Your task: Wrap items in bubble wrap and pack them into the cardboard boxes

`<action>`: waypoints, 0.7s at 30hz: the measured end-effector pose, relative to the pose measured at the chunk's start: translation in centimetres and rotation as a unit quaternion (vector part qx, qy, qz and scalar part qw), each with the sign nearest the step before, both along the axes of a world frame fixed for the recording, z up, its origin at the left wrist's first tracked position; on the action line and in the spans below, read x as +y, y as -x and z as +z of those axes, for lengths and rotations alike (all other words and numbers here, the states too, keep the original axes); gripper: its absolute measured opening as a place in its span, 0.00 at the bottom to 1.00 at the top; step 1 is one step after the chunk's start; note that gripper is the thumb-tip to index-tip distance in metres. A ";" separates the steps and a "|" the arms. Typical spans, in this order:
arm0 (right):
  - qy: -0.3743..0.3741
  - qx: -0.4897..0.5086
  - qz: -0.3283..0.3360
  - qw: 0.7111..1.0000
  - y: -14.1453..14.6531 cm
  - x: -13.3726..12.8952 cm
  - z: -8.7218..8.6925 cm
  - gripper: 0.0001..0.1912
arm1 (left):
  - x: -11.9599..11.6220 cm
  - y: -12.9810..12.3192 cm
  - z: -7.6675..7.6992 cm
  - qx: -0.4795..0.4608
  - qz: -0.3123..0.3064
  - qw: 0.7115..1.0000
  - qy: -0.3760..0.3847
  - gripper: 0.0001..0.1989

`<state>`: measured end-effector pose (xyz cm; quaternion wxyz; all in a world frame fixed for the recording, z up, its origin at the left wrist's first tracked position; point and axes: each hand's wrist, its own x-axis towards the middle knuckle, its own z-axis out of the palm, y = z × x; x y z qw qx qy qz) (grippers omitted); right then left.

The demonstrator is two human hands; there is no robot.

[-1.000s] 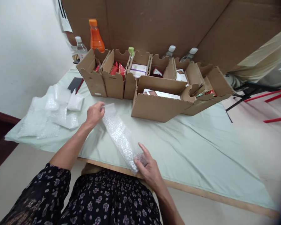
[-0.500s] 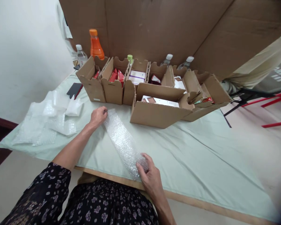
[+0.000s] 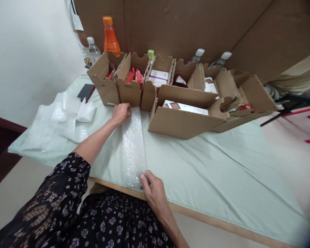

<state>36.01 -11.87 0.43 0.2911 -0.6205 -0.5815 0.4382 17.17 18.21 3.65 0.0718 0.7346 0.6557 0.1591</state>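
At bubble wrap ends, L hand fwd, R hand nr, both w/ pinch-grip.

Long, narrow, clear bubble-wrap strip: plastic film, pebbled, glossy, bright glints along it. Heaped whitish bubble-wrap pieces: plastic, bumpy, crumpled, softer sheen. Pale green tablecloth: cloth, matt, creased. Brown open-topped boxes: cardboard, matt, cut edges rough. Tall orange bottle: smooth, plastic by look, mildly glossy. Black floral-print garment: matt cloth, sleeve partly openwork lace.

Black clothing, pale mauve flower print, left sleeve, openwork lace
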 end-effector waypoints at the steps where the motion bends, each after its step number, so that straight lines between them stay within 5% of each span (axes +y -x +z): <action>1: 0.006 0.002 -0.004 1.000 0.0 0.1 -0.1 0.17 | -0.1 -0.1 -0.2 0.001 0.000 1.000 -0.002 0.14; 5: 0.017 0.031 -0.033 0.999 -0.4 0.0 -0.6 0.29 | -3.5 0.6 -0.7 -0.023 -0.035 0.997 -0.062 0.17; 8: 0.016 0.043 -0.033 0.998 -0.5 -0.1 -0.7 0.34 | -9.1 1.8 -1.0 -0.084 -0.158 0.979 -0.097 0.11; 12: 0.011 0.084 -0.015 0.996 -0.3 0.2 -0.3 0.25 | -17.6 3.3 -1.5 -0.188 -0.315 0.929 -0.055 0.10; 17: 0.070 0.231 -0.043 0.969 0.5 0.7 0.3 0.16 | -23.3 4.6 -2.4 -0.289 -0.307 0.906 0.045 0.13; 21: 0.115 0.343 -0.107 0.926 1.1 0.8 0.8 0.20 | -24.6 5.6 -2.3 -0.303 -0.287 0.896 0.151 0.34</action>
